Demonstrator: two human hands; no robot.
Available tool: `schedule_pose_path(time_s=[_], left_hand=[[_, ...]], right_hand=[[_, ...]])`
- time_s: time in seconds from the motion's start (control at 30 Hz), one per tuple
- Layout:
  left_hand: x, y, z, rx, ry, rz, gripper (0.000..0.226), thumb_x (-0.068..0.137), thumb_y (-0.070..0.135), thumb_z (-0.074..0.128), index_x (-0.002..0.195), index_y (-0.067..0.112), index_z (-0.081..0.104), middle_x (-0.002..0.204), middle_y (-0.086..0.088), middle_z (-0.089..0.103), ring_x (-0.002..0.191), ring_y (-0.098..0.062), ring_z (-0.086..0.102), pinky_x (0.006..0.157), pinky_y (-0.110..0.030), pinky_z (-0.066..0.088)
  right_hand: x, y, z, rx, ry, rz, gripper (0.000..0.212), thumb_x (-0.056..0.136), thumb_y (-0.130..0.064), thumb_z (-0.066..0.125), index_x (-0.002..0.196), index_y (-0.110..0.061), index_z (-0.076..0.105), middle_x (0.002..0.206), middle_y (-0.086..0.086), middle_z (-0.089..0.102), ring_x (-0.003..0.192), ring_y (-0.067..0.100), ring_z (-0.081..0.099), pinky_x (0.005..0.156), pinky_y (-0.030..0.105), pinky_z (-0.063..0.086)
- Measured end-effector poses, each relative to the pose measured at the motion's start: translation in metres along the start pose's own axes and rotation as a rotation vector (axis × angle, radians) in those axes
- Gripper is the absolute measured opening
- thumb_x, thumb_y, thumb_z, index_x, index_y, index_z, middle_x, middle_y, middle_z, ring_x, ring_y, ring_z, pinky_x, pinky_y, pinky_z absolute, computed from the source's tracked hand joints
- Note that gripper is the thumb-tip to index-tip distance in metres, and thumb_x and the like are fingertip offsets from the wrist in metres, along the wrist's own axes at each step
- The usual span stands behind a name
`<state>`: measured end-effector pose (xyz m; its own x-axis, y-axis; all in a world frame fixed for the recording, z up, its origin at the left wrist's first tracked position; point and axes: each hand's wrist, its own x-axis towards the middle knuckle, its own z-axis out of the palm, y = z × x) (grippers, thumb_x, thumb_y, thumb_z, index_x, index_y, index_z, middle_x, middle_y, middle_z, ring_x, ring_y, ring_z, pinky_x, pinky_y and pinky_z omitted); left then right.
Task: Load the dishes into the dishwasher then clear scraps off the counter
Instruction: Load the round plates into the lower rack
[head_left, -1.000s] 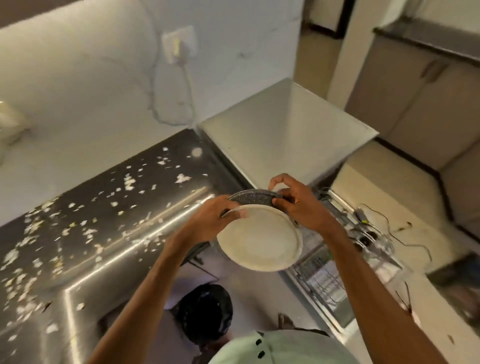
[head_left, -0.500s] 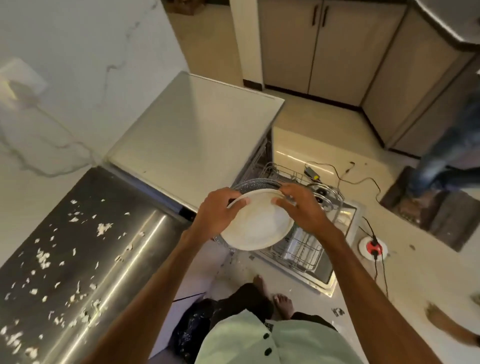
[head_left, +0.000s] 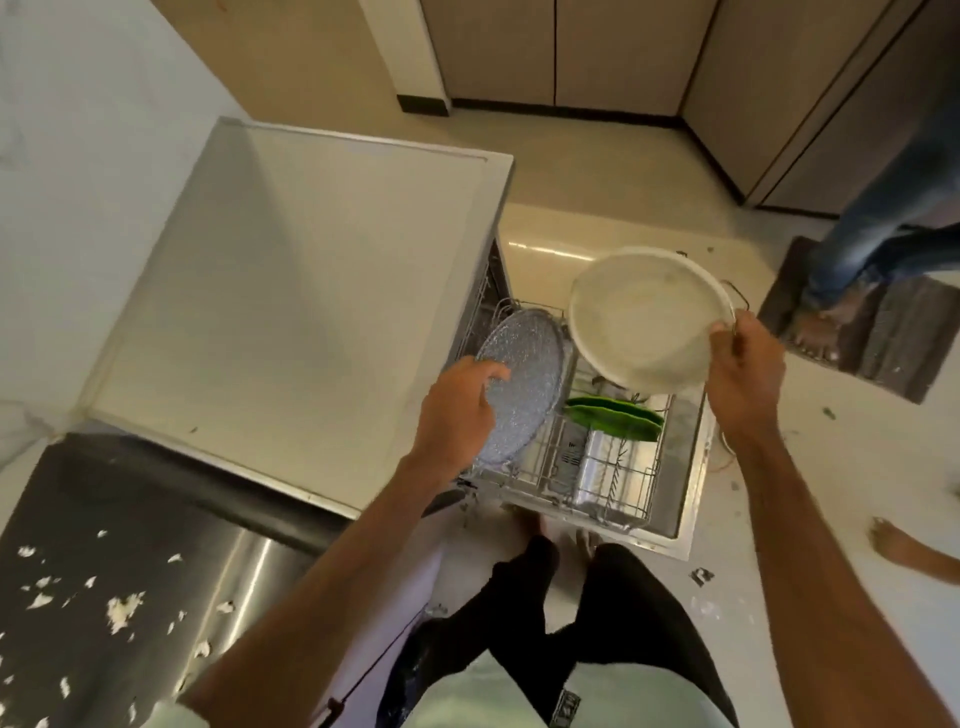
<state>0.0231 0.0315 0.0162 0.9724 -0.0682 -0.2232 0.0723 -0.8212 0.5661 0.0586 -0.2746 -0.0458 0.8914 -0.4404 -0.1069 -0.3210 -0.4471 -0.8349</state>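
From my head camera the job looks partly done. Two green plates (head_left: 613, 421) already stand on edge in the middle of the pulled-out rack (head_left: 618, 483) of the dishwasher (head_left: 291, 312). The two plates in my hands are not yet seated. Much of the rack's near part shows bare wire, so I judge there is room for both. The second half of the task is untouched: white scraps (head_left: 122, 610) lie scattered across the steel counter (head_left: 156, 519), thickest towards its near left side.

My left hand (head_left: 457, 415) reaches forward and down from a nearly straight arm. Its fingers are closed on the near rim of the glass plate (head_left: 524, 374). That plate stands tilted on edge at the rack's left edge, close beside the dishwasher's opening. Its lower rim is down among the wires, though I cannot tell whether it has settled into a slot.

My right hand (head_left: 748, 379) is raised higher, wrist bent, and pinches the white plate (head_left: 644, 317) at its right rim with thumb and curled fingers. The plate hangs clear above the rack's far right corner, tipped with its face towards me, apart from both the glass plate and the green ones.
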Motion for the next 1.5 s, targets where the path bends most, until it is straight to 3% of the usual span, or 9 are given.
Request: schedule_pose_path(time_s=[0.2,0.4,0.53,0.67,0.8,1.0,1.17,1.37,1.5], left_hand=[[0.047,-0.031,0.086,0.101,-0.123,-0.091,0.068,0.08,-0.019,0.05,0.13,0.025,0.064,0.13,0.002,0.064,0.113,-0.021,0.063,0.092,-0.038,0.054],[0.083,-0.073,0.16,0.193,-0.148,-0.324,0.063,0.09,-0.016,0.05,0.135,0.025,0.038,0.097,-0.006,0.063,0.075,-0.021,0.051,0.064,-0.028,0.038],[0.095,-0.106,0.197,0.237,0.056,-0.358,0.065,0.081,-0.013,0.071,0.139,0.01,0.054,0.102,-0.018,0.071,0.073,-0.026,0.067,0.06,-0.018,0.042],[0.103,-0.141,0.224,0.233,0.013,-0.461,0.045,0.096,0.003,0.06,0.139,0.016,0.054,0.125,-0.01,0.069,0.105,-0.023,0.069,0.082,-0.021,0.051],[0.112,-0.155,0.233,0.213,0.033,-0.524,0.045,0.096,0.0,0.057,0.138,0.014,0.055,0.128,-0.011,0.066,0.111,-0.026,0.067,0.081,-0.019,0.045],[0.104,-0.158,0.244,0.204,-0.15,-0.399,0.043,0.093,0.005,0.065,0.132,0.022,0.058,0.127,-0.002,0.067,0.114,-0.018,0.065,0.086,-0.023,0.054],[0.111,-0.16,0.249,0.14,-0.162,-0.362,0.044,0.092,0.0,0.063,0.131,0.021,0.06,0.122,-0.001,0.07,0.111,-0.016,0.067,0.091,-0.031,0.058],[0.12,-0.16,0.253,0.102,-0.148,-0.33,0.046,0.089,-0.005,0.062,0.129,0.019,0.061,0.121,0.0,0.07,0.109,-0.015,0.067,0.091,-0.032,0.058],[0.119,-0.159,0.254,0.097,-0.155,-0.316,0.045,0.088,-0.005,0.066,0.128,0.016,0.061,0.122,-0.003,0.071,0.11,-0.018,0.069,0.09,-0.031,0.059]], right_hand=[[0.024,0.084,0.095,-0.104,-0.06,0.253,0.025,0.1,-0.013,0.053,0.118,0.001,0.062,0.108,0.016,0.068,0.097,0.032,0.063,0.075,0.031,0.042],[0.038,0.178,0.198,-0.296,-0.365,0.468,0.037,0.081,-0.009,0.056,0.115,-0.001,0.069,0.11,0.022,0.072,0.101,0.041,0.067,0.076,0.037,0.051],[0.06,0.206,0.24,-0.367,-0.441,0.253,0.036,0.082,-0.001,0.058,0.116,-0.004,0.068,0.105,0.021,0.073,0.096,0.04,0.068,0.075,0.038,0.053],[0.108,0.204,0.283,-0.176,-0.305,0.038,0.033,0.095,-0.018,0.043,0.118,-0.011,0.066,0.1,0.017,0.073,0.086,0.034,0.069,0.067,0.043,0.059],[0.154,0.194,0.322,-0.251,-0.446,-0.139,0.034,0.085,-0.004,0.048,0.108,-0.01,0.072,0.095,0.015,0.074,0.087,0.035,0.068,0.067,0.038,0.053],[0.168,0.194,0.357,-0.465,-0.742,-0.244,0.034,0.084,-0.002,0.055,0.112,-0.007,0.073,0.103,0.024,0.073,0.092,0.04,0.069,0.077,0.042,0.056],[0.156,0.201,0.365,-0.489,-0.782,-0.292,0.043,0.088,0.001,0.056,0.128,-0.007,0.069,0.115,0.022,0.073,0.101,0.038,0.07,0.088,0.044,0.058],[0.151,0.184,0.372,-0.477,-0.738,-0.445,0.04,0.081,0.0,0.059,0.118,-0.008,0.073,0.095,0.019,0.076,0.082,0.038,0.071,0.068,0.038,0.054],[0.141,0.181,0.377,-0.514,-0.802,-0.489,0.04,0.086,0.001,0.06,0.125,-0.007,0.069,0.101,0.019,0.076,0.084,0.035,0.073,0.076,0.045,0.062]])
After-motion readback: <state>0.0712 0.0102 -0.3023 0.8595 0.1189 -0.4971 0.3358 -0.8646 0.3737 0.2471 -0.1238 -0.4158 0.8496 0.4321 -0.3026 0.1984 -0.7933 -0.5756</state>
